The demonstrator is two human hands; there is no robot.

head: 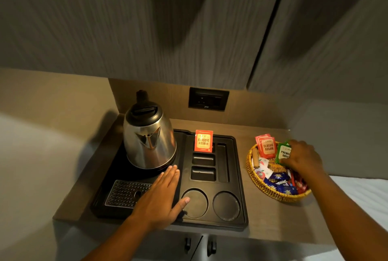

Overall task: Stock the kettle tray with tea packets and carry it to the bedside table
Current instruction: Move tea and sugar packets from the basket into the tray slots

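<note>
A black kettle tray (237,178) lies on a wooden counter. A steel kettle (149,139) stands on its left half. One red Classic Assam tea packet (203,141) stands upright in the tray's rear slot. My left hand (161,195) rests flat on the tray, fingers spread, holding nothing. To the right, a wicker basket (270,190) holds red Assam packets (267,146) and other sachets. My right hand (302,158) reaches into the basket and grips green tea packets (283,153).
Two round cup recesses (226,205) and two vacant slots (203,166) sit in the tray's right half, a perforated drip grate (123,193) at its front left. A wall socket (208,98) is behind. Cabinet doors hang overhead; white bedding lies at the right.
</note>
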